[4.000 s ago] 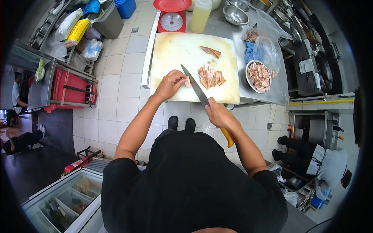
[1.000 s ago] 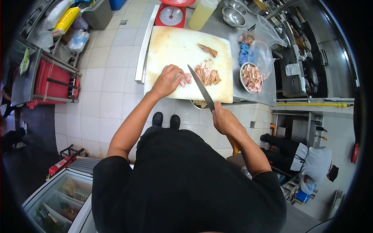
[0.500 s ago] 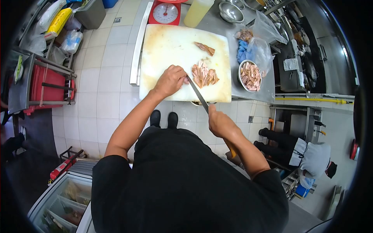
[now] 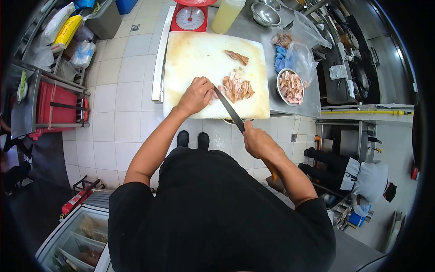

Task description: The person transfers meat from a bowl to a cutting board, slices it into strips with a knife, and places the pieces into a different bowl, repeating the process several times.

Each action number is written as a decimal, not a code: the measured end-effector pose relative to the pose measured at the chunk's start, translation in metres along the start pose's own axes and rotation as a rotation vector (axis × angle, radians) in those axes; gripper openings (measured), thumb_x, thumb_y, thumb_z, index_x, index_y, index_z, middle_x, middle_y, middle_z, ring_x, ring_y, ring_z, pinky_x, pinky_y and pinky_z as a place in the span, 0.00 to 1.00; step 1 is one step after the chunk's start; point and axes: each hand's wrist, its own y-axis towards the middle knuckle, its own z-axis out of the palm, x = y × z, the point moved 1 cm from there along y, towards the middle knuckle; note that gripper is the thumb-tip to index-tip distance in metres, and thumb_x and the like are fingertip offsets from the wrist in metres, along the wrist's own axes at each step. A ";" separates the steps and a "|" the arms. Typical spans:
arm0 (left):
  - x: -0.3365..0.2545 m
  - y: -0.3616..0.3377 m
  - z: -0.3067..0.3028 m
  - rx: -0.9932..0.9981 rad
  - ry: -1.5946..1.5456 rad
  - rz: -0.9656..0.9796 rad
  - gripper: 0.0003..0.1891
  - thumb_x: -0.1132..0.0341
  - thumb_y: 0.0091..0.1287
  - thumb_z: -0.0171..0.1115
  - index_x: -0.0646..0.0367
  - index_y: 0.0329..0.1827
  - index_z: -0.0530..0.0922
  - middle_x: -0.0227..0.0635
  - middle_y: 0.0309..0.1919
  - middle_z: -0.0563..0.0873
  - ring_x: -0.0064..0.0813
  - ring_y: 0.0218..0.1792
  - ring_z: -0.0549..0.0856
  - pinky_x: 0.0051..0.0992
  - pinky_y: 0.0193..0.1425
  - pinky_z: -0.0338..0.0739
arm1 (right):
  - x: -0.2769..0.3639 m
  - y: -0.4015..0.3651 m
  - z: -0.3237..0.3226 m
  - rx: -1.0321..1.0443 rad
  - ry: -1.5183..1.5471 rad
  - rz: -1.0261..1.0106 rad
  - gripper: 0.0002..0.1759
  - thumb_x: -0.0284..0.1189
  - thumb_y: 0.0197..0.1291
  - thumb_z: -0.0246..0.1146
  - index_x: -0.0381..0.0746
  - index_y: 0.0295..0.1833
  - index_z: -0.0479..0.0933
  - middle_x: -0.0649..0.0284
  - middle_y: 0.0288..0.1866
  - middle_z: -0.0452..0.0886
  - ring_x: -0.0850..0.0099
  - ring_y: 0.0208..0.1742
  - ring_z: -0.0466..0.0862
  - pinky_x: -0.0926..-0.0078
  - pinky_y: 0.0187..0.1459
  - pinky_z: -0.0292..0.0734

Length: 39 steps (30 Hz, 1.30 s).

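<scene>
A pale cutting board (image 4: 199, 54) lies on the steel counter. My left hand (image 4: 195, 95) presses a small piece of meat (image 4: 214, 94) down at the board's near side. My right hand (image 4: 258, 143) grips the handle of a long knife (image 4: 229, 109), whose blade angles up to the meat beside my left fingers. A pile of sliced meat strips (image 4: 237, 88) lies just right of the blade. One uncut strip (image 4: 238, 56) rests further back on the board.
A steel bowl of cut meat (image 4: 290, 87) stands right of the board, with plastic bags (image 4: 297, 52) and blue gloves behind. A red scale (image 4: 190, 17), a jug (image 4: 224, 16) and an empty bowl (image 4: 265, 13) stand at the back. Another person (image 4: 358, 177) crouches at right.
The knife blade has shifted slightly against the meat under my left fingers. Both hands stay in nearly the same spot, and the view has moved a little.
</scene>
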 end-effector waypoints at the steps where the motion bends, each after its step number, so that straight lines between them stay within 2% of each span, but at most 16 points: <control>1: 0.000 0.001 -0.001 0.010 0.012 0.024 0.04 0.76 0.63 0.62 0.61 0.40 0.81 0.40 0.38 0.81 0.43 0.43 0.79 0.36 0.52 0.76 | -0.002 0.002 0.004 0.022 -0.005 0.011 0.09 0.20 0.64 0.48 0.27 0.47 0.64 0.29 0.32 0.81 0.34 0.37 0.84 0.39 0.43 0.77; 8: 0.003 -0.004 0.002 0.003 0.047 0.051 0.04 0.76 0.65 0.61 0.63 0.41 0.81 0.42 0.39 0.82 0.44 0.43 0.81 0.35 0.51 0.77 | -0.017 0.041 0.055 -0.098 0.094 -0.052 0.09 0.21 0.65 0.51 0.28 0.48 0.63 0.30 0.31 0.81 0.34 0.35 0.83 0.39 0.41 0.77; 10: 0.003 -0.003 -0.004 -0.097 -0.165 -0.134 0.05 0.74 0.69 0.58 0.64 0.43 0.82 0.42 0.42 0.83 0.40 0.42 0.83 0.30 0.48 0.78 | -0.011 0.035 0.029 0.001 0.240 -0.033 0.12 0.31 0.75 0.48 0.32 0.49 0.61 0.32 0.27 0.79 0.33 0.32 0.81 0.38 0.37 0.73; 13: 0.006 -0.004 -0.022 -0.277 -0.211 -0.293 0.05 0.75 0.71 0.57 0.65 0.43 0.81 0.44 0.42 0.83 0.39 0.39 0.84 0.29 0.44 0.79 | -0.013 0.018 0.020 -0.090 0.197 -0.073 0.12 0.31 0.75 0.49 0.31 0.49 0.62 0.31 0.28 0.79 0.33 0.32 0.81 0.38 0.38 0.73; 18: 0.001 0.014 -0.066 -0.505 -0.194 -0.250 0.04 0.72 0.72 0.61 0.64 0.40 0.79 0.36 0.33 0.81 0.24 0.30 0.79 0.23 0.35 0.75 | -0.010 0.008 0.032 -0.057 0.176 -0.201 0.12 0.31 0.73 0.50 0.32 0.49 0.63 0.32 0.28 0.80 0.32 0.33 0.81 0.35 0.40 0.73; 22: -0.069 0.067 -0.119 -0.218 -0.085 -0.124 0.08 0.69 0.70 0.63 0.65 0.35 0.79 0.41 0.31 0.82 0.32 0.29 0.82 0.29 0.36 0.77 | -0.008 0.013 0.038 0.038 0.181 -0.154 0.13 0.32 0.72 0.50 0.33 0.51 0.65 0.30 0.35 0.81 0.31 0.38 0.81 0.36 0.43 0.74; 24: -0.098 0.089 -0.125 0.301 0.155 0.082 0.08 0.69 0.69 0.63 0.65 0.34 0.80 0.43 0.32 0.83 0.38 0.28 0.81 0.35 0.36 0.76 | -0.020 0.019 0.042 -0.031 0.205 -0.105 0.13 0.32 0.72 0.50 0.33 0.52 0.65 0.30 0.36 0.81 0.31 0.39 0.81 0.36 0.44 0.74; 27: -0.163 0.128 -0.089 0.861 0.252 0.191 0.05 0.70 0.62 0.64 0.63 0.35 0.82 0.49 0.37 0.85 0.50 0.40 0.86 0.43 0.41 0.78 | -0.019 0.013 0.027 0.008 0.304 -0.003 0.14 0.33 0.74 0.47 0.33 0.53 0.65 0.28 0.37 0.80 0.30 0.42 0.80 0.37 0.46 0.72; 28: -0.191 0.137 -0.071 0.908 0.342 0.335 0.03 0.71 0.58 0.65 0.61 0.33 0.83 0.49 0.43 0.86 0.50 0.44 0.86 0.43 0.44 0.81 | -0.035 0.022 0.043 -0.067 0.260 -0.097 0.15 0.37 0.76 0.49 0.35 0.52 0.65 0.46 0.26 0.80 0.54 0.22 0.81 0.56 0.27 0.76; 29: -0.208 0.148 -0.042 0.746 0.147 0.678 0.08 0.72 0.55 0.67 0.59 0.39 0.84 0.49 0.49 0.86 0.50 0.46 0.86 0.44 0.44 0.83 | -0.008 0.009 0.020 0.060 0.361 0.057 0.16 0.39 0.77 0.48 0.36 0.52 0.65 0.51 0.25 0.79 0.58 0.20 0.80 0.59 0.26 0.77; 30: -0.267 0.153 -0.052 0.873 0.456 0.711 0.20 0.74 0.54 0.69 0.57 0.53 0.82 0.50 0.50 0.86 0.49 0.49 0.87 0.43 0.47 0.84 | -0.007 0.007 0.025 0.061 0.392 0.062 0.15 0.39 0.76 0.48 0.36 0.52 0.65 0.50 0.25 0.80 0.59 0.20 0.80 0.60 0.24 0.76; 31: -0.281 0.174 0.010 0.916 0.387 1.068 0.28 0.72 0.56 0.70 0.57 0.64 0.78 0.50 0.50 0.86 0.49 0.47 0.88 0.44 0.48 0.85 | -0.007 0.010 0.027 0.057 0.434 0.088 0.15 0.39 0.76 0.47 0.36 0.52 0.64 0.50 0.25 0.80 0.60 0.20 0.80 0.61 0.21 0.76; 33: -0.165 0.038 -0.135 0.455 0.458 0.364 0.10 0.71 0.56 0.64 0.59 0.41 0.80 0.49 0.34 0.84 0.50 0.39 0.86 0.44 0.45 0.82 | -0.024 0.004 0.019 0.024 0.455 0.077 0.15 0.39 0.77 0.46 0.37 0.52 0.64 0.50 0.25 0.80 0.60 0.21 0.80 0.61 0.22 0.76; 34: -0.126 0.018 -0.162 0.434 0.473 0.354 0.10 0.71 0.56 0.64 0.59 0.41 0.80 0.49 0.34 0.84 0.50 0.39 0.86 0.44 0.45 0.82 | -0.038 -0.005 0.012 0.005 0.455 0.066 0.16 0.40 0.77 0.46 0.37 0.52 0.64 0.51 0.26 0.80 0.60 0.21 0.80 0.61 0.23 0.76; 35: -0.102 0.021 -0.169 0.145 -0.062 0.113 0.17 0.77 0.62 0.50 0.64 0.52 0.80 0.54 0.47 0.85 0.49 0.53 0.84 0.41 0.62 0.77 | -0.047 -0.009 0.010 -0.007 0.454 0.061 0.16 0.40 0.77 0.46 0.37 0.52 0.64 0.51 0.26 0.79 0.60 0.21 0.80 0.61 0.23 0.76; 39: -0.149 0.105 -0.120 0.412 -0.009 0.226 0.16 0.76 0.62 0.51 0.64 0.52 0.80 0.53 0.47 0.85 0.49 0.52 0.84 0.42 0.60 0.77 | -0.060 0.007 0.037 -0.049 0.422 -0.219 0.17 0.42 0.78 0.45 0.38 0.52 0.64 0.52 0.26 0.79 0.61 0.22 0.80 0.61 0.24 0.76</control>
